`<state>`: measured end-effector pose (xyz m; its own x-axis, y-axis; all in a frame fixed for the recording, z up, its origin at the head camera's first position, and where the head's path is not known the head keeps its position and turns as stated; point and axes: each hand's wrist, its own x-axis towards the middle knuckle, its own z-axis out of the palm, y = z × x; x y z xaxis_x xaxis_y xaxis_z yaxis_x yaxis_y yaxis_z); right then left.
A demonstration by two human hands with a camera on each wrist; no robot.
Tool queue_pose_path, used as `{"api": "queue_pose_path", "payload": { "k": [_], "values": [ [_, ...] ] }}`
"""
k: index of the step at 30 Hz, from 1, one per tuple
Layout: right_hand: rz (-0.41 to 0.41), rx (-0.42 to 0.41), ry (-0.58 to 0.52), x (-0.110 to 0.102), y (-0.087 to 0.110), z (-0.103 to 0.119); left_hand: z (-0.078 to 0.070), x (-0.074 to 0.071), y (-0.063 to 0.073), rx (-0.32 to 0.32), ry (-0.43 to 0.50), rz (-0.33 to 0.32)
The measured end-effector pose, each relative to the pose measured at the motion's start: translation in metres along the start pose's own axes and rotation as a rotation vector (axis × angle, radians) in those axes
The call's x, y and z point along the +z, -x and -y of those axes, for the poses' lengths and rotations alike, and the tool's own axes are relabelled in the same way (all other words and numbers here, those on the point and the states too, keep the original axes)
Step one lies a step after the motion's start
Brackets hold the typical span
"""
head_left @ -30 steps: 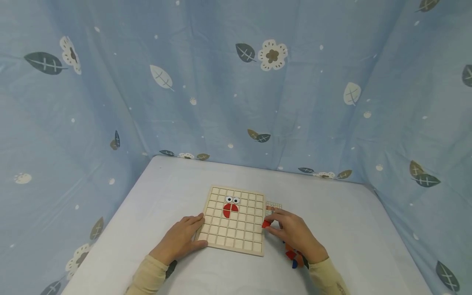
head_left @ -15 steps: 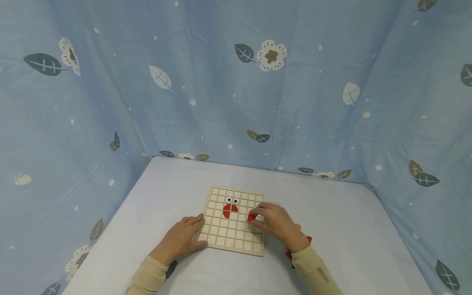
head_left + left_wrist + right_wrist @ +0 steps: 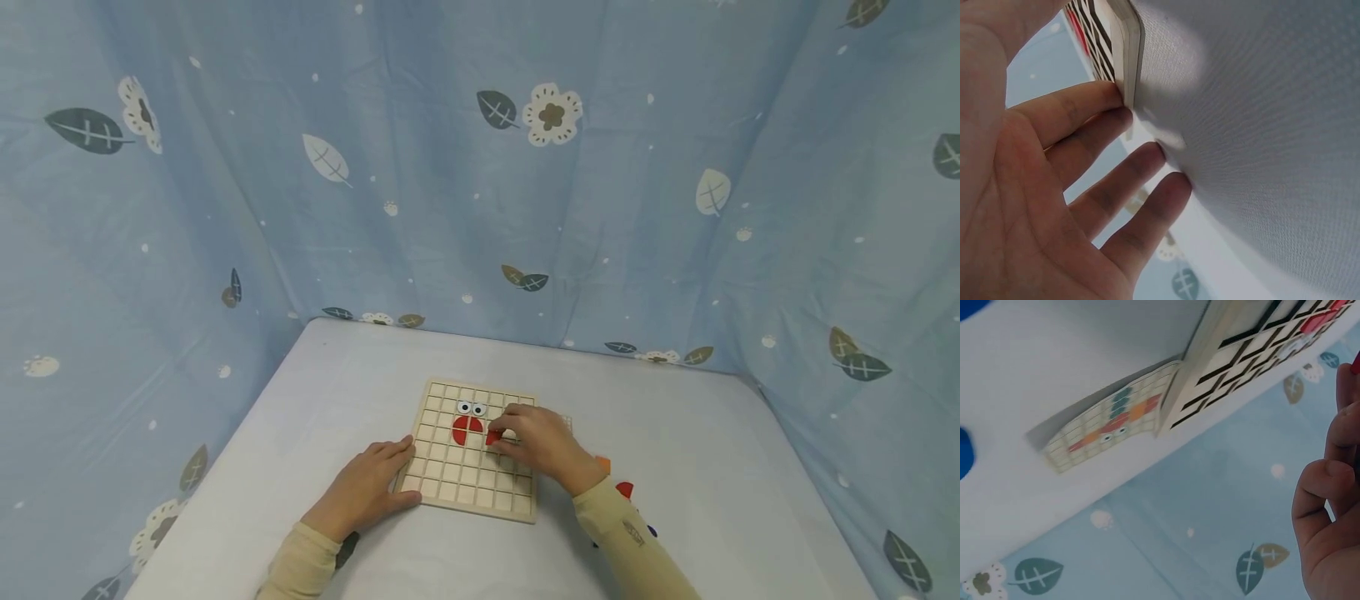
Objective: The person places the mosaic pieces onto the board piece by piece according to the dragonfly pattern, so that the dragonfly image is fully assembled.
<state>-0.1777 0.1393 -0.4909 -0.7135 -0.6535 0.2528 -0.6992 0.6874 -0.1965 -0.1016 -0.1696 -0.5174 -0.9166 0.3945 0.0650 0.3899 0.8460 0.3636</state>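
A square wooden grid board lies on the white table. On it are two eye tiles, with red rounded tiles just below them. My left hand rests at the board's left edge, fingers extended; in the left wrist view two fingertips touch the board's side. Over the board's right half, my right hand pinches a red tile between thumb and fingers, a short way right of the placed red tiles. In the right wrist view only a corner of the held tile shows.
A patterned card with a coloured figure on a grid lies against the board's right side. Loose tiles, among them an orange one, a red one and a blue one, lie around the right forearm, partly hidden by it.
My right hand has carried the red tile leftward from beside the board's right edge to over its grid, near the placed red tiles. The left hand has stayed put.
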Motion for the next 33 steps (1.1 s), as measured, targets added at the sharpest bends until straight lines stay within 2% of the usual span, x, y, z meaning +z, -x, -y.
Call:
{"api": "queue_pose_path", "payload": {
  "k": [5, 11, 20, 25, 33],
  "values": [
    [0.033, 0.004, -0.001, 0.005, -0.012, 0.003, 0.002, 0.001, 0.001, -0.003, -0.001, 0.003],
    [0.027, -0.019, 0.007, 0.012, -0.022, 0.006, 0.005, 0.002, 0.0, 0.029, -0.009, -0.018],
    [0.045, -0.084, 0.117, 0.025, -0.029, 0.011, 0.004, 0.001, 0.0, 0.031, -0.011, -0.015],
    [0.058, -0.056, 0.175, 0.028, -0.031, 0.015, 0.003, 0.001, -0.001, 0.028, -0.008, -0.005],
    [0.08, -0.058, 0.164, 0.029, -0.035, 0.017, 0.003, 0.0, 0.001, 0.023, -0.001, -0.008]
  ]
}}
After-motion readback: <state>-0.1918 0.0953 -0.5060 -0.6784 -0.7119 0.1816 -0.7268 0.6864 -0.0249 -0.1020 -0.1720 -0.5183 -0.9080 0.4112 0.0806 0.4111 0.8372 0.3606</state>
